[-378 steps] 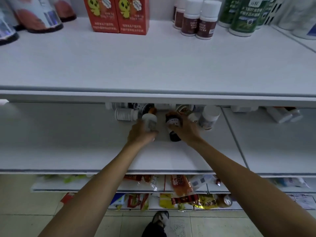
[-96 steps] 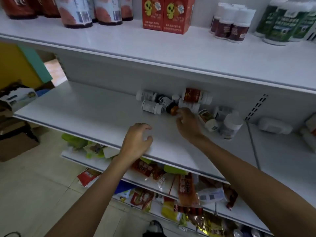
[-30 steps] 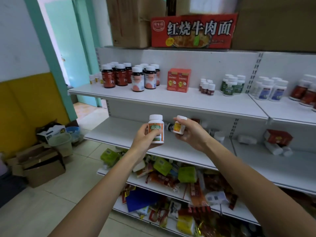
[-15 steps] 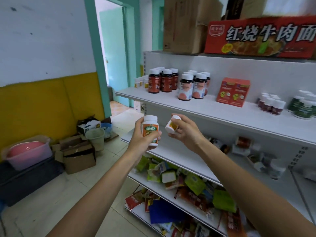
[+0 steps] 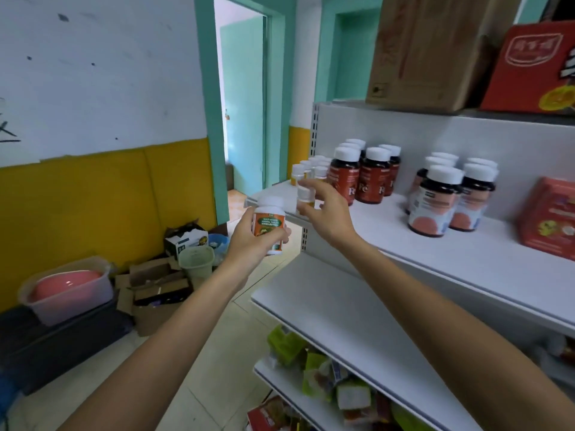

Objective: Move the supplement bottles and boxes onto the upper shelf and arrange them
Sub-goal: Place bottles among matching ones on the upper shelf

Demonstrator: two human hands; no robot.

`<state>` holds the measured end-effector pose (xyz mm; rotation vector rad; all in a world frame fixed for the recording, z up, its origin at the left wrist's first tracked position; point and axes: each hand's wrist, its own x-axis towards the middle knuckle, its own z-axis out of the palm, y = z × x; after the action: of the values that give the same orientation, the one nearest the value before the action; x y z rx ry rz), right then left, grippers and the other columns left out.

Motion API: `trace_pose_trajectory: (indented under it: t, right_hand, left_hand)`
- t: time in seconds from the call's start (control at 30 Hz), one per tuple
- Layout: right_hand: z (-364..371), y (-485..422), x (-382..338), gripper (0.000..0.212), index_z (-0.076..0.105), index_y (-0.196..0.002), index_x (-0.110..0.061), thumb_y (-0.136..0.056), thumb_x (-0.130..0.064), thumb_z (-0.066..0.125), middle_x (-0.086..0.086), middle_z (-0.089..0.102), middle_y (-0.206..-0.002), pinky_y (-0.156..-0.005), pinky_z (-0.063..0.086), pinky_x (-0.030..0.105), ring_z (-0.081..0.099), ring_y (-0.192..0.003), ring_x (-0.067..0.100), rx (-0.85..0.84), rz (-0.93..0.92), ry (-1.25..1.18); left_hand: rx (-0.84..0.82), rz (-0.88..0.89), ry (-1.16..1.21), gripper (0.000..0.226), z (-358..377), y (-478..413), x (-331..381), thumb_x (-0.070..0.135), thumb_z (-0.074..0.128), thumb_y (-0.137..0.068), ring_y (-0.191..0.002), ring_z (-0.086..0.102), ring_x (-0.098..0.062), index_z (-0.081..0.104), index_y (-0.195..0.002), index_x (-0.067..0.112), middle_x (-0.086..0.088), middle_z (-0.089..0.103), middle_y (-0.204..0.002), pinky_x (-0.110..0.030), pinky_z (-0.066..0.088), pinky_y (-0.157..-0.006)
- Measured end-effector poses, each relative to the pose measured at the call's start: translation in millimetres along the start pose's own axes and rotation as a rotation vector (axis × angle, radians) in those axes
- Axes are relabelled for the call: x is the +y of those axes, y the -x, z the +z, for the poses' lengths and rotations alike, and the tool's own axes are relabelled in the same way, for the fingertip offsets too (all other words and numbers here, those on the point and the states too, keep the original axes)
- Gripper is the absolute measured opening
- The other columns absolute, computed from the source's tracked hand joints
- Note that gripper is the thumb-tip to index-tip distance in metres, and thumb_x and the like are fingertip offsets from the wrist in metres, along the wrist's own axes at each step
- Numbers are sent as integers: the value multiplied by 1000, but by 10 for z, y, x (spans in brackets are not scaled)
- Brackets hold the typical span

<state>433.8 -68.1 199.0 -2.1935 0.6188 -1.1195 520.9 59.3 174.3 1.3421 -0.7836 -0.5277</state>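
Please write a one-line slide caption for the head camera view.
Right hand holds a small white-capped bottle at the upper shelf's left end; left hand holds a multivitamin bottle.

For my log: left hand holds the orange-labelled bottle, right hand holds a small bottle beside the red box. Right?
No: the head view shows the right hand holding the small bottle beside the yellow-labelled bottles at the upper shelf's left end, not the red box. Rest stands.

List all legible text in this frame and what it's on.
"MULTI VITAMIN MINERAL TABLETS": white bottle in the left hand.
"Fe": dark red bottles on the upper shelf.
Too blurred to read: red carton logo, pink-label bottles, small bottle in the right hand.
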Motion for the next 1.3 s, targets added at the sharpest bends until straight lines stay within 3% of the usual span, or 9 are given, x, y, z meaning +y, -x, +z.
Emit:
trace_pose_trajectory:
  t: [0.17, 0.37, 0.53, 0.7, 0.83, 0.93, 1.07, 1.23, 1.3]
  right_hand:
    - [338, -491, 227, 40, 57, -123, -7, -83, -1, 61, 13, 61, -123, -90, 39, 27, 54, -113, 27, 24, 11, 298]
    - [586, -933, 352, 34, 49, -120, -7, -86, -3, 53, 21, 58, -113, -83, 50, 45, 57, -99, 34, 71, 148, 450]
    - [707, -1145, 384, 37, 47, -123, -13, -87, -7, 47, 18, 53, -117, -84, 50, 44, 56, -99, 35, 159, 311, 542]
    - [693, -1154, 320, 55, 35, -141, -15, -90, -12, 56, 21, 47, -127, -87, 45, 41, 53, -109, 37, 127, 310, 736]
    - [622, -972, 20, 34, 52, -127, -7, -95, -18, 51, 14, 60, -116, -79, 48, 26, 59, -97, 22, 316, 239, 517]
    - [473, -729, -194, 33, 57, -122, -12, -96, -31, 49, 3, 65, -111, -68, 44, 7, 59, -90, 7, 302, 280, 173]
    - [46, -250, -244, 53, 57, -118, -25, -73, -51, 67, 1, 68, -107, -82, 54, 31, 65, -99, 15, 240, 325, 3]
    - [-848, 662, -356, 36, 59, -114, -12, -82, -22, 72, -3, 63, -79, -70, 50, 25, 61, -74, 7, 464, 383, -4]
    - [-1241, 1110, -439, 28, 58, -111, -15, -84, -15, 68, 4, 65, -84, -70, 53, 32, 63, -76, 15, 565, 422, -15]
  left_hand:
    - [-86, 30, 3, 33, -205, -590, -37, 13, 69, -81, -88, 66, -22, 52, -109, 19, -10, 63, -99, -26, 52, -66]
    - [-246, 43, 33, 33, -341, -1344, -100, 10, 69, -80, -82, 64, -18, 53, -104, 24, -7, 63, -93, -22, 53, -61]
    - [-384, 43, 85, 44, -473, -1791, -141, 16, 75, -75, -85, 68, -20, 54, -114, 20, -6, 64, -96, -36, 57, -74]
    - [-473, -10, 149, 31, -477, -1929, -196, 7, 70, -80, -73, 65, -18, 52, -101, 21, -4, 62, -85, -32, 58, -65]
    - [-557, -5, 112, 39, -312, -1876, -100, 10, 73, -78, -75, 66, -14, 49, -107, 15, -6, 63, -92, -23, 56, -59]
    - [-664, 9, 109, 27, -91, -1716, -6, 4, 70, -79, -72, 63, -15, 54, -99, 12, -6, 64, -84, -22, 55, -57]
    - [-789, 90, 39, 47, 344, -1314, 45, 12, 76, -72, -77, 67, -15, 56, -114, 7, -10, 68, -95, -30, 58, -66]
    - [-931, 111, 47, 37, 1059, -416, 161, 16, 78, -72, -78, 63, -13, 58, -104, 11, -2, 65, -89, -26, 55, -70]
    - [-1003, 154, 30, 44, 1380, 26, 192, 22, 80, -66, -78, 62, -10, 58, -103, 14, 0, 66, -92, -23, 52, -72]
